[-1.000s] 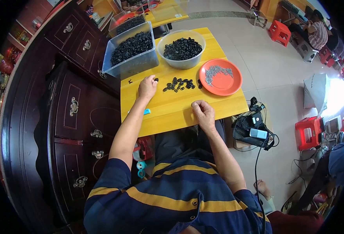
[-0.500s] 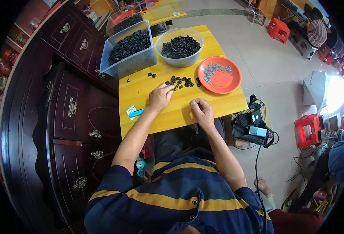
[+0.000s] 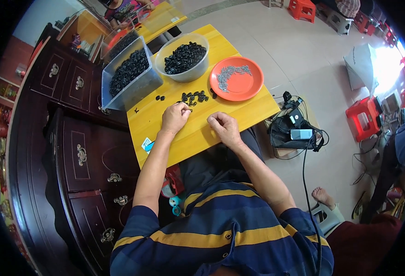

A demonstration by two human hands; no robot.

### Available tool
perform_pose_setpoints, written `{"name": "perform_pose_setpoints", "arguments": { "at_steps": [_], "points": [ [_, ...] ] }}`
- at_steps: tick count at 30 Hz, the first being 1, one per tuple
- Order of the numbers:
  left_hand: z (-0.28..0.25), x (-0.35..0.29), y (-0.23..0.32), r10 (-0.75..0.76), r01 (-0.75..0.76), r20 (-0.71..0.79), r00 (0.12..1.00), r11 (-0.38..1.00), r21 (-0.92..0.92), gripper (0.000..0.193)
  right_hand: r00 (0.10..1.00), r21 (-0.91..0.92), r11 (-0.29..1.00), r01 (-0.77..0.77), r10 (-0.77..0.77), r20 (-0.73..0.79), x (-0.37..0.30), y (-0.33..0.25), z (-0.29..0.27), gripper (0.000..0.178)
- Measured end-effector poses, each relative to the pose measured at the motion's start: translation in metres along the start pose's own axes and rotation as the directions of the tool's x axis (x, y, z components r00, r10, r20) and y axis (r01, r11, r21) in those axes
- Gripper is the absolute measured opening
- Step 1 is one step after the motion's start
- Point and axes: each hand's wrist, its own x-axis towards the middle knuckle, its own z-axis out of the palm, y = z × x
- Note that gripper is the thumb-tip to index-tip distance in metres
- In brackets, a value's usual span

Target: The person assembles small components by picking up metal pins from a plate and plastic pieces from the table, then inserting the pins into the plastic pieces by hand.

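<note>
My left hand (image 3: 175, 118) is over the yellow table, its fingers curled together at the near edge of a loose cluster of small black oval pieces (image 3: 194, 96). Whatever sits between those fingertips is too small to make out. To its right, my right hand (image 3: 224, 129) is held near the table's front edge with thumb and forefinger pressed together; any object in it is hidden. Beyond the right hand, an orange-red plate (image 3: 244, 91) carries a heap of small grey metal-looking pieces (image 3: 230, 76). A clear round tub (image 3: 184, 77) full of black pieces stands behind the cluster.
A clear rectangular bin (image 3: 142, 87) of black pieces stands at the table's (image 3: 184, 147) far left. A blue strip (image 3: 149, 146) lies near its left edge. Dark wooden drawers (image 3: 87, 152) flank the left side; a bag with cables (image 3: 299, 131) lies right of the table.
The whole view has shifted, so the table appears farther left and turned. My left hand has drawn slightly back toward me from the cluster, fingers more curled. My right hand stays near the front edge.
</note>
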Motion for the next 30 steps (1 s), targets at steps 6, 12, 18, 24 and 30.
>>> {"name": "perform_pose_setpoints", "arguments": {
  "at_steps": [6,12,18,24,30],
  "points": [
    [0.001,0.011,-0.002,-0.042,0.060,0.144,0.989,0.991,-0.119,0.014,0.999,0.034,0.999,-0.032,0.032,0.009,-0.002,-0.005,-0.004,0.021],
    [0.002,-0.002,0.012,0.014,0.002,0.155,0.988,0.995,-0.104,0.012,0.998,0.063,0.996,-0.059,0.059,0.011,0.001,0.002,-0.004,0.020],
    [0.001,-0.017,0.047,0.027,0.056,0.179,0.984,0.895,-0.443,0.009,0.995,0.243,0.965,-0.093,0.085,0.042,0.005,0.005,-0.003,0.019],
    [0.001,-0.013,0.072,0.090,0.032,0.221,0.971,0.869,-0.493,0.006,0.980,0.416,0.892,-0.176,0.118,0.161,0.006,-0.004,-0.017,0.017],
    [-0.001,0.018,0.080,0.169,-0.009,0.255,0.952,0.849,-0.528,0.007,0.977,0.509,0.834,-0.213,0.188,0.100,0.009,-0.007,-0.022,0.015]
  ]
}}
